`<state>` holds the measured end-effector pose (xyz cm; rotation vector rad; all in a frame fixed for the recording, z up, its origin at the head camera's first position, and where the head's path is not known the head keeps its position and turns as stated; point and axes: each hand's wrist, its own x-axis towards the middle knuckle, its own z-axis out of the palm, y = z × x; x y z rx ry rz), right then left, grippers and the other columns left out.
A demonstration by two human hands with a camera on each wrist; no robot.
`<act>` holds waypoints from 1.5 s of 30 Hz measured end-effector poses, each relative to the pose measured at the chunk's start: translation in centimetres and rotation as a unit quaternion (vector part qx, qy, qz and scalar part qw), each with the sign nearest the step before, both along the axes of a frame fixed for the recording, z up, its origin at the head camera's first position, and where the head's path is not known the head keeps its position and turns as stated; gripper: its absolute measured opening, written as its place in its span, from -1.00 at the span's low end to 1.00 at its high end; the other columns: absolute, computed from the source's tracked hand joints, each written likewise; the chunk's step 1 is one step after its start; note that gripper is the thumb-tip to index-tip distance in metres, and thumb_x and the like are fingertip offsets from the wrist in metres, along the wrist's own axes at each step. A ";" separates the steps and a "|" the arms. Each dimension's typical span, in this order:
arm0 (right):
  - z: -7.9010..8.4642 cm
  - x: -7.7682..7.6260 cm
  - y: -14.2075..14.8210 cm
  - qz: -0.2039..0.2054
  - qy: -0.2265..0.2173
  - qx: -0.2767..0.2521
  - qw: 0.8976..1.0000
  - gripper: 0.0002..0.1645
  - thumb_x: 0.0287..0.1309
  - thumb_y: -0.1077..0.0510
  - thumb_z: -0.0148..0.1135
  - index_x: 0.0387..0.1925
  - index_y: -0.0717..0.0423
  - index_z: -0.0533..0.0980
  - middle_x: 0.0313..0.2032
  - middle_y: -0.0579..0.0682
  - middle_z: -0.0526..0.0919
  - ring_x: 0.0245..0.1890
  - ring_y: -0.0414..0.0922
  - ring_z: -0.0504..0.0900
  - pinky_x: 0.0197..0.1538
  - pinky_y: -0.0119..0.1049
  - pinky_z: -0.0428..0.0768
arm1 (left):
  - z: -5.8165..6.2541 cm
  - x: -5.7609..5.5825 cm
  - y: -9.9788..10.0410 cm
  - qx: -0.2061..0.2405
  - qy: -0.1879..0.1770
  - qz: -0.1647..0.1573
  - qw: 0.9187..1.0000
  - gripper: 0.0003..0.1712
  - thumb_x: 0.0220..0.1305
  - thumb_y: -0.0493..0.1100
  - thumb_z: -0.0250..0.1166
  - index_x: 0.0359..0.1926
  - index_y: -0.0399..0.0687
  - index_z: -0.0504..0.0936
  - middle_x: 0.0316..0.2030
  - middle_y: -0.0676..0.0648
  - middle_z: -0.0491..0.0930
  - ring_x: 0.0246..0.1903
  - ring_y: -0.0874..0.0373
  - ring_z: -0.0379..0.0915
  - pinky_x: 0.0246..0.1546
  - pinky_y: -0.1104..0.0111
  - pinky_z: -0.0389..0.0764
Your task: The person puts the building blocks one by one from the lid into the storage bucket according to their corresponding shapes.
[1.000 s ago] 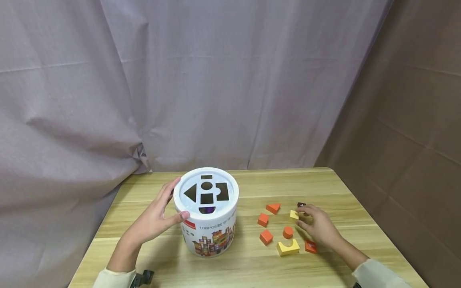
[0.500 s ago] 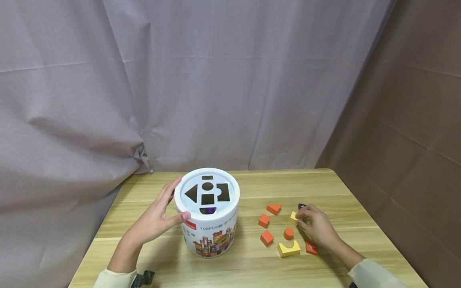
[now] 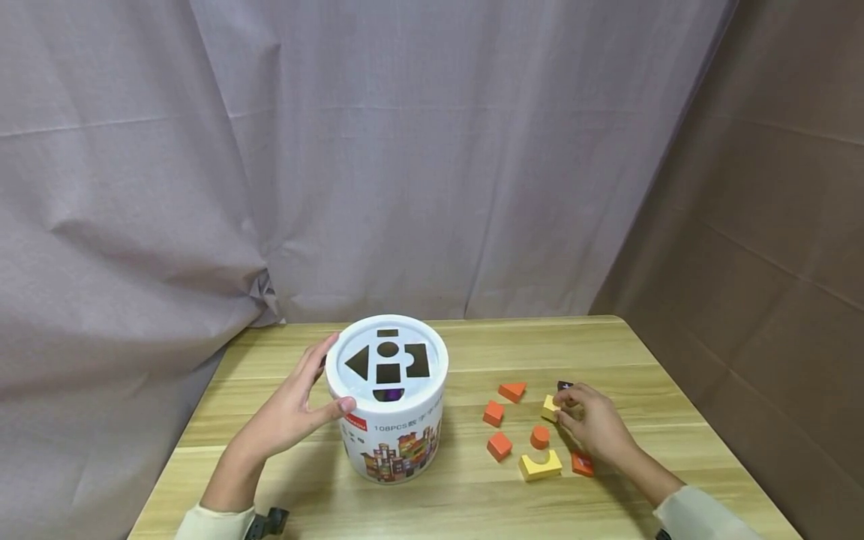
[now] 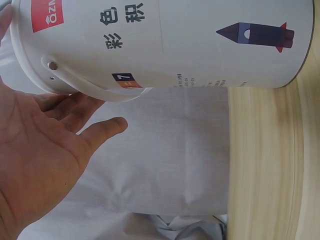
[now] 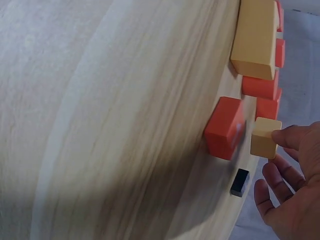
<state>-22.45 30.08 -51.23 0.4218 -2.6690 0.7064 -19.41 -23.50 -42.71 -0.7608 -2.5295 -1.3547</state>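
Small yellow rectangular block (image 5: 263,139) pinched in right hand (image 3: 597,427), printed white cylindrical bucket (image 3: 398,424) touched by outspread left hand (image 3: 286,416).

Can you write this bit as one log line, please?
left hand: touches bucket near its top | right hand: pinches small yellow block | table: orange blocks, yellow arch block, dark block

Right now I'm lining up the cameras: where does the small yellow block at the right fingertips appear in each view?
Head: small yellow block, right of centre, low, by the right hand.
Left wrist: not in it.
Right wrist: right side, just below mid-height.
Shared landmark: wooden table, in all three.
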 end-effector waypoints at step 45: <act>12.3 1.2 -9.1 0.156 0.104 -0.077 0.979 -0.49 0.08 0.34 0.71 0.06 -0.01 0.76 -0.03 -0.16 0.85 -0.07 -0.29 0.72 -0.03 -0.25 0.82 | 0.2 0.0 -0.3 -0.018 -0.007 0.009 1.000 0.25 0.39 0.13 0.57 0.82 0.23 -0.06 0.74 -0.26 0.11 0.60 -0.42 0.30 0.56 -0.45 0.32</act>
